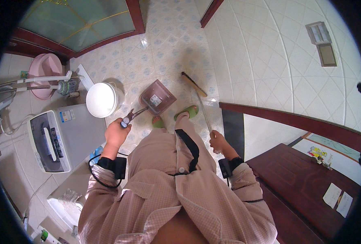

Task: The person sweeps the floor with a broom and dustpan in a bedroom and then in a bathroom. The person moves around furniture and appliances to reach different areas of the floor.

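My left hand [117, 132] is closed around the handle of a long-handled dustpan [160, 99]. The pan is translucent reddish plastic with a label inside, and it lies low by the floor ahead of my feet. In my right hand [219, 142] is the pole of a broom [195, 85], whose narrow yellowish head with dark bristles rests on the tiles to the right of the pan. Green slippers [191, 112] are on my feet, just behind the dustpan and broom head.
A white bucket [101, 100] stands left of the dustpan, beside a washing machine [50, 141]. Mops [67, 87] and pink basins [46, 76] lean at the far left. A glass-panelled door [85, 24] is ahead; a tiled wall [259, 55] and dark red wooden door [302, 174] are at right.
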`<action>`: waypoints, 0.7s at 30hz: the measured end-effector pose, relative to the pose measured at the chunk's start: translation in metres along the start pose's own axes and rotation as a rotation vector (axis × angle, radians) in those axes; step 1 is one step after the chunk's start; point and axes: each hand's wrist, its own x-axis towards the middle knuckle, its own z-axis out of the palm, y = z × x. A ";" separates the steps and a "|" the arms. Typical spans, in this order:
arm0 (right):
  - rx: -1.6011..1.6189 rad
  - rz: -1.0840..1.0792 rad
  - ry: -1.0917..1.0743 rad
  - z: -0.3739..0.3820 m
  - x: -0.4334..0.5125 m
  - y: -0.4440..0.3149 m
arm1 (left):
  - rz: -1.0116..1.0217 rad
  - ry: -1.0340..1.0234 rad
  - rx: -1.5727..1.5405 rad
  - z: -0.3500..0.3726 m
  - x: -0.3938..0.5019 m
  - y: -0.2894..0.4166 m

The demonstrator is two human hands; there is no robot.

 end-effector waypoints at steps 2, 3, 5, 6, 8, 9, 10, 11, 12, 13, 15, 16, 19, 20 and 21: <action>-0.046 0.012 -0.059 0.003 -0.007 0.004 | -0.001 0.002 -0.004 0.001 0.002 0.000; -0.057 0.064 -0.100 0.003 -0.012 0.005 | -0.002 0.005 -0.001 0.002 0.003 -0.001; -0.164 0.041 -0.088 -0.002 -0.026 0.006 | 0.003 0.007 -0.002 0.004 0.004 -0.001; -0.148 0.040 -0.106 -0.008 -0.033 0.005 | 0.006 0.007 -0.006 0.005 0.005 -0.002; -0.113 0.094 -0.170 -0.023 -0.047 0.001 | 0.008 0.014 -0.011 0.006 0.004 -0.004; -0.119 0.101 -0.161 -0.031 -0.054 -0.001 | 0.007 0.023 -0.015 0.006 0.004 -0.005; -0.128 0.108 -0.151 -0.037 -0.061 -0.003 | 0.005 0.037 -0.013 0.006 0.003 -0.006; -0.145 0.146 -0.137 -0.043 -0.066 -0.004 | 0.001 0.028 -0.021 0.006 0.002 -0.006; -0.108 0.159 -0.113 -0.047 -0.069 -0.004 | -0.003 0.024 -0.022 0.005 0.002 -0.007; -0.063 0.110 -0.100 -0.050 -0.069 -0.003 | -0.006 0.025 -0.019 0.005 0.001 -0.007; -0.011 0.121 -0.051 -0.051 -0.059 0.001 | -0.014 0.018 -0.020 0.004 0.000 -0.006; 0.011 0.055 0.028 -0.050 -0.053 0.006 | -0.017 0.018 -0.017 0.004 -0.001 -0.005; -0.057 0.019 0.028 -0.043 -0.015 0.021 | -0.023 0.027 0.013 0.005 -0.003 -0.002; -0.339 -0.091 0.018 -0.037 -0.001 0.026 | -0.024 0.019 0.008 0.005 -0.003 -0.001; -0.470 -0.193 0.015 -0.033 0.009 0.030 | -0.022 0.015 0.008 0.005 -0.002 -0.001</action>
